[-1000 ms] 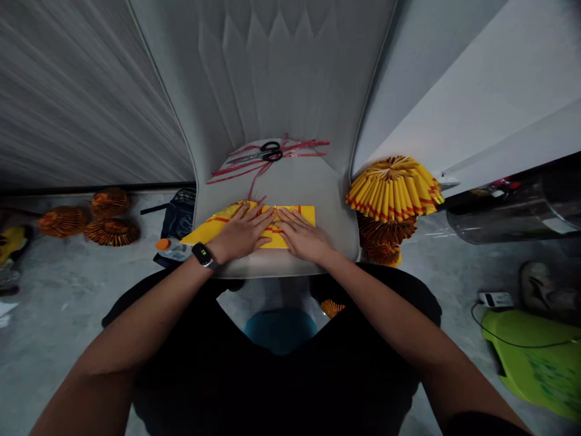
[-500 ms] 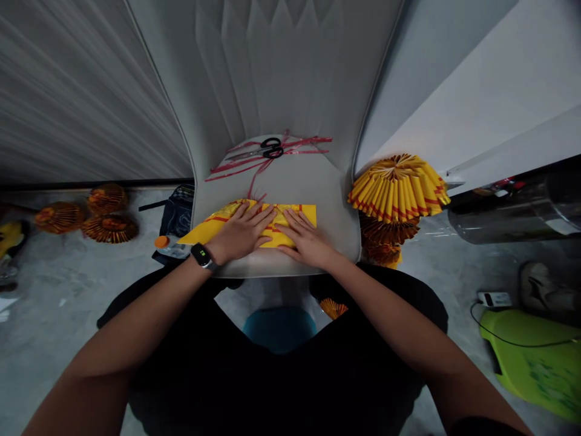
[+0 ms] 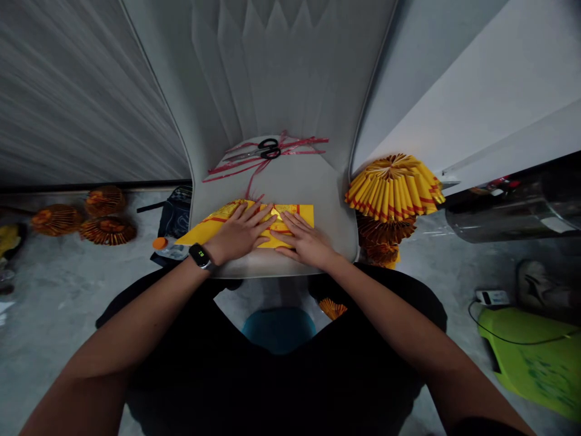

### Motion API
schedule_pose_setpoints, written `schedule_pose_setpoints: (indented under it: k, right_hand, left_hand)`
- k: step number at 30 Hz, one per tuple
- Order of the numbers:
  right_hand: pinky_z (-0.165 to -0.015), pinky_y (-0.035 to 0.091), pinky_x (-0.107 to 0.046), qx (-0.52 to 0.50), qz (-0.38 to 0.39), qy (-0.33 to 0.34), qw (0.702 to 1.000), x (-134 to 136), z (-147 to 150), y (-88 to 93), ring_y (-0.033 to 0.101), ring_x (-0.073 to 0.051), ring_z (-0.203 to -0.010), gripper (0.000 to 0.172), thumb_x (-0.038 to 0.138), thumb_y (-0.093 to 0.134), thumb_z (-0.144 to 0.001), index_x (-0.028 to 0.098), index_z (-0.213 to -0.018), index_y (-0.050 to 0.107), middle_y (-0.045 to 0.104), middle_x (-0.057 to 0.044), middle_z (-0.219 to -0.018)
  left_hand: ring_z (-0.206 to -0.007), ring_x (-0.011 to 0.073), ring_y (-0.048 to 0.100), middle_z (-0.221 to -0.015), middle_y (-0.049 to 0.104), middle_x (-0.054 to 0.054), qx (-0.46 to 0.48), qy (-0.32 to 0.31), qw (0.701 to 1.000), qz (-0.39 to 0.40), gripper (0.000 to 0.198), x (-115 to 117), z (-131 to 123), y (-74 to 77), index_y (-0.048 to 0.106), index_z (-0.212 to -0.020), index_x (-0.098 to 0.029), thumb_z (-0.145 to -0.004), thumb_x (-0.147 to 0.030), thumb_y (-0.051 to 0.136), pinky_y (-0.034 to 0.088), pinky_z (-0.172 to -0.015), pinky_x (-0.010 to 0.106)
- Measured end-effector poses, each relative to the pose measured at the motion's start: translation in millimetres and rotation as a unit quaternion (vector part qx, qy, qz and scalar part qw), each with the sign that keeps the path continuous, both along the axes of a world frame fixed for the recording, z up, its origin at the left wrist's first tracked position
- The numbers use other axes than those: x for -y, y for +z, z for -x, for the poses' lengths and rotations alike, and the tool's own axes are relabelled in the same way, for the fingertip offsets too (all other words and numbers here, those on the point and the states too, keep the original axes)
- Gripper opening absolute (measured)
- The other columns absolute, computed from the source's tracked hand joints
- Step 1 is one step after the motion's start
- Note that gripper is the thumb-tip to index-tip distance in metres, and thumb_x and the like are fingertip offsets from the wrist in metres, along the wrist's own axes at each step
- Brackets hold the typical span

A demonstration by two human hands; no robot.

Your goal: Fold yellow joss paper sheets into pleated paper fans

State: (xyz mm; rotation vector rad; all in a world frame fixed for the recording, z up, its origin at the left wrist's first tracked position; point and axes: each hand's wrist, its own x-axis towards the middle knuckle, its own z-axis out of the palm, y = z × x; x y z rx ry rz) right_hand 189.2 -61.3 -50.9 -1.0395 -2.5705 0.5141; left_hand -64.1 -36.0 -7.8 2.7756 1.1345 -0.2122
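Observation:
A folded sheet of yellow paper with red lines and gold print (image 3: pixel 305 212) lies on the seat of a grey chair (image 3: pixel 313 175). Flat on its left part rests my left hand (image 3: pixel 238 235), fingers spread, with a smart band on the wrist. My right hand (image 3: pixel 304 239) presses flat on the right part, its fingers stretched and apart. The two hands nearly meet at the paper's middle and cover much of it. Behind the paper, black-handled scissors (image 3: pixel 269 149) lie across pink plastic strips (image 3: pixel 299 143).
Pleated yellow paper fans (image 3: pixel 394 188) are stacked right of the chair. Several round pleated paper pieces (image 3: pixel 108 229) sit on the floor at left, near a bottle with an orange cap (image 3: pixel 160 243). A green plastic stool (image 3: pixel 535 357) and a white power strip (image 3: pixel 492 297) are at right.
My right hand's fingers have shifted slightly and spread on the paper, showing a bit more gold print between the hands. My left hand stays nearly in place. The whole view has shifted a little.

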Motion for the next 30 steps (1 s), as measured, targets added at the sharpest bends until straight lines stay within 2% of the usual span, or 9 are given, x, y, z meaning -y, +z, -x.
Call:
schedule_pose_setpoints:
  k: [6, 10, 14, 17, 21, 26, 30]
  right_hand:
    - [-0.132, 0.027, -0.056, 0.030, 0.004, -0.006, 1.000, 2.4, 3.7, 9.6, 0.032, -0.032, -0.161, 0.048, 0.045, 0.063, -0.104, 0.022, -0.146, 0.066, 0.040, -0.015, -0.170]
    - [-0.132, 0.025, -0.056, 0.050, 0.020, -0.022, 0.998, 0.0, 10.1, 22.8, 0.034, -0.033, -0.160, 0.055, 0.059, 0.066, -0.098, 0.023, -0.139, 0.070, 0.045, -0.014, -0.167]
    - [-0.129, 0.030, -0.054, 0.063, 0.028, -0.048, 0.996, -7.2, 20.5, 38.6, 0.047, -0.034, -0.150, 0.070, 0.069, 0.067, -0.093, 0.014, -0.137, 0.066, 0.058, -0.020, -0.154]
    - [-0.127, 0.031, -0.055, 0.083, 0.016, -0.067, 0.994, -9.5, 29.9, 46.8, 0.056, -0.036, -0.139, 0.072, 0.068, 0.071, -0.090, 0.011, -0.132, 0.063, 0.067, -0.022, -0.139]
    - [-0.129, 0.024, -0.060, 0.079, 0.011, -0.091, 0.993, -5.7, 37.4, 45.4, 0.055, -0.038, -0.140, 0.073, 0.066, 0.074, -0.088, 0.012, -0.134, 0.058, 0.065, -0.023, -0.141]
    - [-0.131, 0.012, -0.066, 0.074, 0.013, -0.092, 0.993, 3.7, 32.6, 39.3, 0.047, -0.041, -0.149, 0.080, 0.068, 0.072, -0.088, 0.013, -0.142, 0.052, 0.061, -0.024, -0.147]
    - [-0.131, 0.009, -0.069, 0.095, 0.021, -0.094, 0.991, 17.4, 24.4, 46.6, 0.048, -0.041, -0.148, 0.077, 0.064, 0.072, -0.090, 0.011, -0.143, 0.052, 0.062, -0.027, -0.145]
  left_hand:
    - [-0.160, 0.0374, 0.029, -0.172, 0.036, 0.008, -0.014, -0.007, 1.000, 0.012, 0.059, -1.4, -0.9, 0.2, 0.042, -0.164, -0.020, -0.111, -0.046, 0.042, 0.016, -0.130, 0.059]
    - [-0.159, 0.0377, 0.031, -0.172, 0.036, 0.009, -0.022, -0.005, 1.000, 0.011, 0.062, -1.8, -4.8, 4.6, 0.041, -0.165, -0.021, -0.110, -0.050, 0.046, 0.017, -0.130, 0.059]
    - [-0.158, 0.0391, 0.033, -0.170, 0.039, 0.013, -0.033, 0.001, 0.999, 0.015, 0.067, -3.0, -9.1, 9.4, 0.040, -0.164, -0.017, -0.108, -0.052, 0.049, 0.020, -0.129, 0.060]
    - [-0.157, 0.0395, 0.034, -0.170, 0.040, 0.013, -0.032, 0.004, 0.999, 0.030, 0.066, -4.9, -11.2, 11.9, 0.042, -0.164, -0.018, -0.107, -0.050, 0.051, 0.020, -0.128, 0.061]
    - [-0.157, 0.0396, 0.033, -0.171, 0.039, 0.013, -0.034, 0.019, 0.998, 0.048, 0.068, -9.0, -13.0, 12.6, 0.042, -0.164, -0.018, -0.105, -0.051, 0.054, 0.019, -0.129, 0.058]
    - [-0.157, 0.0404, 0.033, -0.172, 0.036, 0.010, -0.045, 0.028, 0.996, 0.075, 0.071, -14.6, -18.1, 15.8, 0.043, -0.163, -0.021, -0.101, -0.051, 0.059, 0.018, -0.128, 0.058]
    - [-0.157, 0.0402, 0.033, -0.172, 0.036, 0.011, -0.055, 0.028, 0.995, 0.080, 0.069, -14.9, -20.4, 20.8, 0.047, -0.161, -0.020, -0.100, -0.049, 0.059, 0.018, -0.128, 0.057]
